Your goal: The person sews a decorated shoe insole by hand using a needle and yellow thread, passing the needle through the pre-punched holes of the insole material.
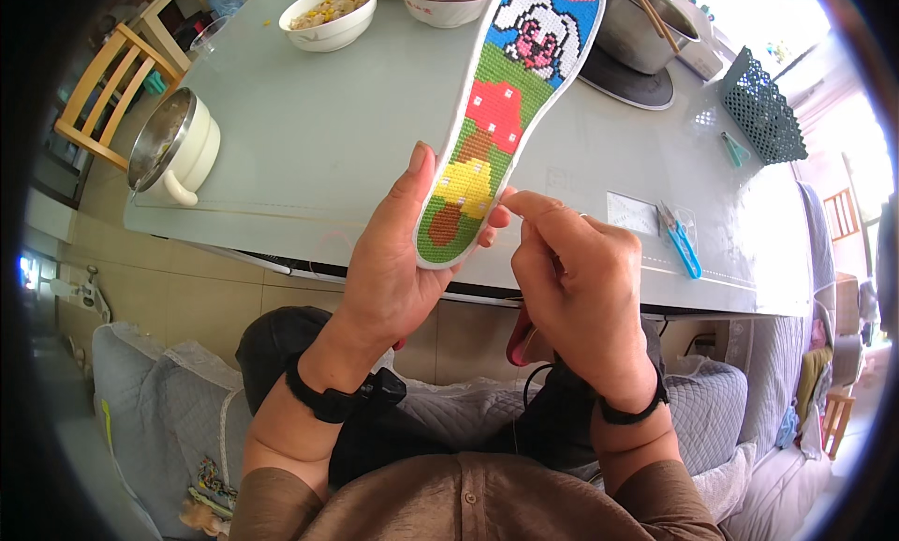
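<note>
An embroidered shoe insole point(491, 119) with a white edge shows a white long-eared animal, a red heart and red and yellow mushrooms. My left hand point(400, 253) holds its narrower lower end, thumb along the left edge and fingertips showing at the right edge. My right hand point(576, 267) is at the insole's lower right edge, thumb and index finger pinched together; whether a needle or thread is between them cannot be told. Blue-handled thread snips point(680, 242) lie on the table to the right, beside a white printed card point(631, 212).
On the glass-topped table point(316, 133) stand a cream pot point(186, 147), a bowl of food with corn point(330, 21), another bowl point(446, 7), a steel pot with chopsticks point(642, 35) and a green plastic basket point(762, 112). A wooden chair point(112, 98) is at the left.
</note>
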Demonstrator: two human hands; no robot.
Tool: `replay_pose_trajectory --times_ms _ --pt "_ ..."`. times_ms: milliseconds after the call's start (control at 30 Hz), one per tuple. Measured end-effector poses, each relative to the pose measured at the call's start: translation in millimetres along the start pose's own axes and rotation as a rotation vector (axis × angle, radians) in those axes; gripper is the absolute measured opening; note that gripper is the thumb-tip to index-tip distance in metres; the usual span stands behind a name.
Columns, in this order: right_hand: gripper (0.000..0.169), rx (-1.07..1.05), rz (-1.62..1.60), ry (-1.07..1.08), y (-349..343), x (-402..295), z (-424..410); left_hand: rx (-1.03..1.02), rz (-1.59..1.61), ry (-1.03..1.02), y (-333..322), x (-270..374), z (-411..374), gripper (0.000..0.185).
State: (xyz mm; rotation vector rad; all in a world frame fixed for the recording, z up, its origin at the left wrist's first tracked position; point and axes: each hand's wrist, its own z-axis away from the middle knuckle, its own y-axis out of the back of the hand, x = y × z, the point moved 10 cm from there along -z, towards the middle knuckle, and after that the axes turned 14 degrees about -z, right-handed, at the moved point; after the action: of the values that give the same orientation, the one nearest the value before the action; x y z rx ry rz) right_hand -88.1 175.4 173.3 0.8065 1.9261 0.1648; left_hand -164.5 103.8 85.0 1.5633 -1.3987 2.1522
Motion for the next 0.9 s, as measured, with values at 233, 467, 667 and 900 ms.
replay_pose_trajectory --times_ms 233,467,667,900 --pt "0.025 -0.014 -0.017 -0.007 0.3 0.0 -0.4 0.003 -0.017 0.000 0.2 -0.1 0.0 0.048" --pt "0.027 -0.010 -0.084 -0.040 1.7 4.6 0.6 0.003 -0.010 0.006 -0.4 0.2 0.2 0.048" --pt "0.023 -0.004 -0.081 -0.048 0.3 6.0 1.1 0.030 -0.076 -0.002 4.4 -1.5 0.4 0.050" --pt "0.021 -0.017 -0.033 -0.049 -5.0 4.9 4.8 0.018 -0.129 -0.050 -2.7 4.1 1.8 0.043"
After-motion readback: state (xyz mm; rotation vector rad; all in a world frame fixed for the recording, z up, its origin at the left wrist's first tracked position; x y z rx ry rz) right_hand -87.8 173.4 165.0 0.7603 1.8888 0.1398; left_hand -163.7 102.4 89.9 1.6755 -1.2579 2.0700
